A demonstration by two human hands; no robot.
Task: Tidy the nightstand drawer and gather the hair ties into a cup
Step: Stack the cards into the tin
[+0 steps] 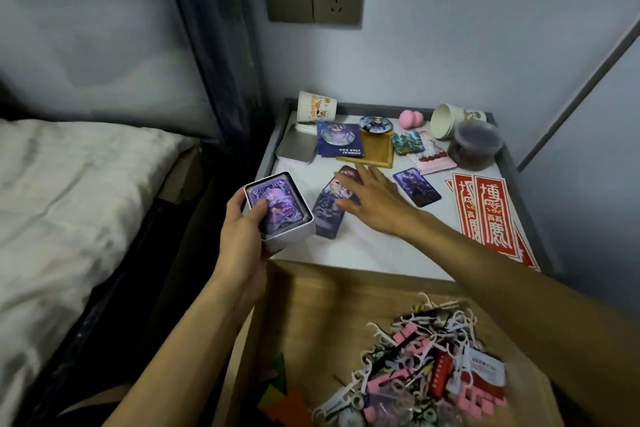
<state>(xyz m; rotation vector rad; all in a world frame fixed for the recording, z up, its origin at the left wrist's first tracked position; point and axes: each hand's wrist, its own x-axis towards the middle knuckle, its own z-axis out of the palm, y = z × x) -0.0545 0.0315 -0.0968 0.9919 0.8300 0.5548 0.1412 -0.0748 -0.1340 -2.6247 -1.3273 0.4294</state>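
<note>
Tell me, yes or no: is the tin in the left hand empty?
No: the tin gripped by the left hand has purple cards inside it.

A matt silver metal tin point(280, 215) holds glossy cards point(277, 203), the open drawer point(332, 291) is smooth light wood, and the cups point(317, 111) look like matt paper

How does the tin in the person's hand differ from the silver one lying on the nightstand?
The held tin is gripped in the left hand at the edge of the nightstand; the silver tin lies flat on it. The held tin is packed with picture cards; the silver tin shows only bare metal. The held tin looks deeper, the silver tin shallower. Both are rounded-corner rectangles.
</note>
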